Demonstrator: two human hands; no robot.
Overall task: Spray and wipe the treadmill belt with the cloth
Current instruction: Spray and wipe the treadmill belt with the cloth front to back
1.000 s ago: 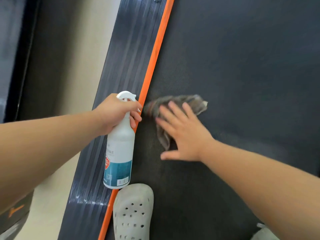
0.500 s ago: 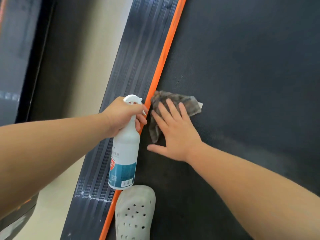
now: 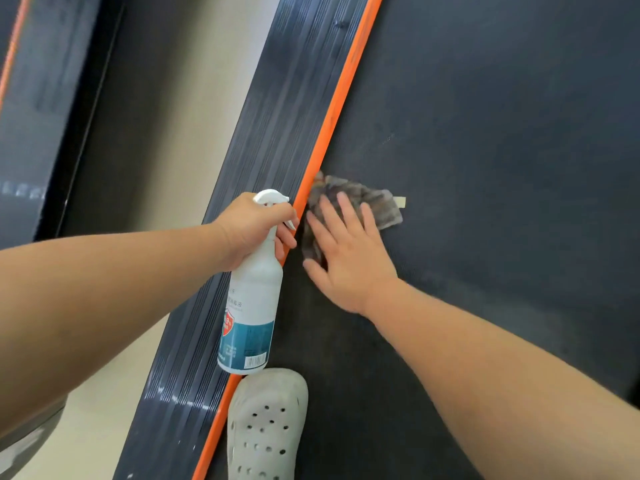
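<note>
Head cam, R hand (image 3: 353, 268) flat on cloth (image 3: 379, 206), edged toward strip (image 3: 332, 116), L hand (image 3: 249, 226) still gripping bottle (image 3: 254, 306)

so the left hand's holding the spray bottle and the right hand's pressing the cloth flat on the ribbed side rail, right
Not quite. The head view shows the right hand pressing the cloth flat on the dark treadmill belt, just inside the orange strip, not on the ribbed side rail. The left hand does hold the spray bottle.
</note>
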